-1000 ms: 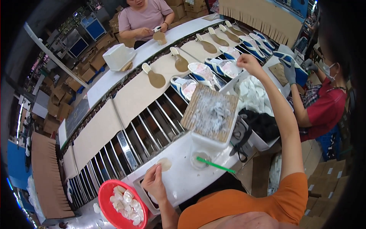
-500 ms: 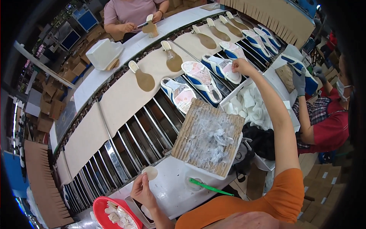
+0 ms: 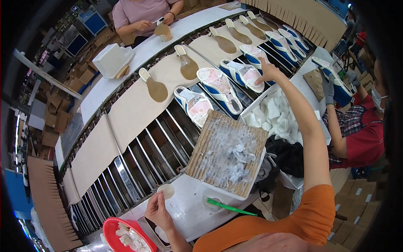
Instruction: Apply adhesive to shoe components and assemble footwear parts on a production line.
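The right arm stretches far forward, its right hand (image 3: 269,72) open with fingers spread over the toe end of a blue-and-white shoe (image 3: 249,75); whether it touches, I cannot tell. The left hand (image 3: 158,212) is pinched, thumb and fingers holding a pale disc (image 3: 167,191) at the worktop's (image 3: 189,216) far edge, beside the rollers (image 3: 151,145). A red basin (image 3: 108,229) of whitish pieces sits at the worktop's left end; a white box (image 3: 257,103) farther right holds crumpled white pieces. Worktop surface stretches from the left hand to a green-handled tool (image 3: 235,208) near the close edge.
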Motion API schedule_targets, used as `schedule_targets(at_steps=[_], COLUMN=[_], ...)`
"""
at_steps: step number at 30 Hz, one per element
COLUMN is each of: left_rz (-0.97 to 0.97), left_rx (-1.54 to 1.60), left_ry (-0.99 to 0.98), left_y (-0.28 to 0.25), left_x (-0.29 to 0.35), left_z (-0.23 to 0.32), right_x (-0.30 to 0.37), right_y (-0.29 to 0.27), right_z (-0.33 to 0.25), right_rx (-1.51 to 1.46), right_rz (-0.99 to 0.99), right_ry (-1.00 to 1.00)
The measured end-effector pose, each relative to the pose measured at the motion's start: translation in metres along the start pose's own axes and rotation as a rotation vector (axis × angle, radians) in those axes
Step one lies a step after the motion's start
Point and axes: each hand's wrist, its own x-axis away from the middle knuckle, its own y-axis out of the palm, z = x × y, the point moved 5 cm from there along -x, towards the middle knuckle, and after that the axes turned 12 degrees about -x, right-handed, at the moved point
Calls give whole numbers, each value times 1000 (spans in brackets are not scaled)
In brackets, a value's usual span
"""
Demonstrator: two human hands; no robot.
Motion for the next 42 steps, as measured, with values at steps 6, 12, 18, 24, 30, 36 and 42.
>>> schedule_targets(at_steps=[6,12,18,24,30,36,42], left_rz=[0,44,103,96,-18,-43,-17], left_rx=[11,26,79,183,275,357,278], left_ry=[7,3,0,62,35,107,291], left_y=[6,5,-18,-28,-36,-39,-69], left_x=[-3,-3,6,20,46,74,98], left_z=[1,6,7,32,47,51,50], right_x=[-24,-36,-6,45,284,474,504], right_y=[15,15,24,-72,-144,-73,21], right_z=[16,15,-11,-53,-201,-254,-275], right_rx=[-228,-102,123,-467,-978,-1147,-1265], right_rz=[-161,-95,-202,278,-107,-634,-444], right_ry=[-43,-51,31,-296,-983,-1101,-776])
